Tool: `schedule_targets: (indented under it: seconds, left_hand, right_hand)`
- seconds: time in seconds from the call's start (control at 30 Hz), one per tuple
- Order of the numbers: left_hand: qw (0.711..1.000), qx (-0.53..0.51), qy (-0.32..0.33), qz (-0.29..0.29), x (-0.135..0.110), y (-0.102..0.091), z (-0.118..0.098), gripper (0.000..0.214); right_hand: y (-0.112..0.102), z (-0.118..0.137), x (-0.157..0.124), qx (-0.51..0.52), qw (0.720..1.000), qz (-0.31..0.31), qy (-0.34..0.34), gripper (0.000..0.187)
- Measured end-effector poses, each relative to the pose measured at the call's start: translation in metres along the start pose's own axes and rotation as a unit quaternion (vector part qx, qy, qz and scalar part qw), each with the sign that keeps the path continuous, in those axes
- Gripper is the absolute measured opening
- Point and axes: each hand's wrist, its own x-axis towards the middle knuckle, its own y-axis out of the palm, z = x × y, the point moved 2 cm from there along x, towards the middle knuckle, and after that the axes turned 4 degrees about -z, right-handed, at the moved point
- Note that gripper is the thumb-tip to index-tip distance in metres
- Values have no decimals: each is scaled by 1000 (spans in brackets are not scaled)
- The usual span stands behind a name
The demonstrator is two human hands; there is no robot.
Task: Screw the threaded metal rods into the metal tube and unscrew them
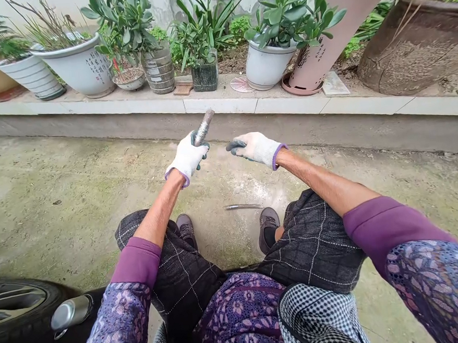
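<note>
My left hand (186, 156), in a white glove with dark coated fingers and a purple cuff, is closed around a short stick (203, 128). The stick tilts up and away, its lower part covered by a shiny silver winding. To the right, my right hand (255, 147) wears a matching glove and hangs apart from the stick. Its dark-coated fingers point left, loosely stretched, with nothing visible in them. On the concrete between my shoes lies a thin, slightly bent rod (243, 206), greyish and partly shiny.
A low tiled ledge (220, 105) runs across the front, bearing several potted plants, including a white pot (270, 64) and a pink planter (317, 50). At lower left are a vehicle wheel (22, 306) and a metal cylinder (71, 312). Pale powder (257, 190) marks the concrete floor.
</note>
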Motion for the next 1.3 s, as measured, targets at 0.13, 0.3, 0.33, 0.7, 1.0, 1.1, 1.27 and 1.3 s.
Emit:
schedule_targets:
  seconds: [0.13, 0.3, 0.33, 0.7, 1.0, 1.1, 1.27, 1.3]
  left_hand:
    - [999, 18, -2, 47, 5, 9, -6, 33]
    - [991, -131, -10, 23, 17, 26, -1, 23]
    - [986, -163, -13, 12, 20, 30, 2, 24]
    - [940, -327, -92, -36, 39, 54, 26, 6]
    - [970, -179, -114, 123, 13, 73, 0, 19]
    - [981, -38, -72, 174, -1, 68, -8, 24]
    - [970, 148, -5, 194, -12, 66, -5, 23]
    - [968, 166, 1, 190, -14, 65, -5, 23]
  right_hand:
    - [5, 22, -3, 58, 998, -17, 6, 34]
    - [34, 56, -9, 149, 989, 21, 6, 32]
    - [40, 59, -8, 125, 992, 12, -6, 33]
    - [24, 43, 22, -226, 964, -136, -23, 47]
    - [-28, 11, 7, -115, 968, -223, -11, 34]
    - [-39, -14, -6, -72, 973, -218, -9, 32]
    - [-39, -51, -18, -49, 978, -201, 32, 33]
    - [-39, -54, -19, -48, 979, -192, 39, 33]
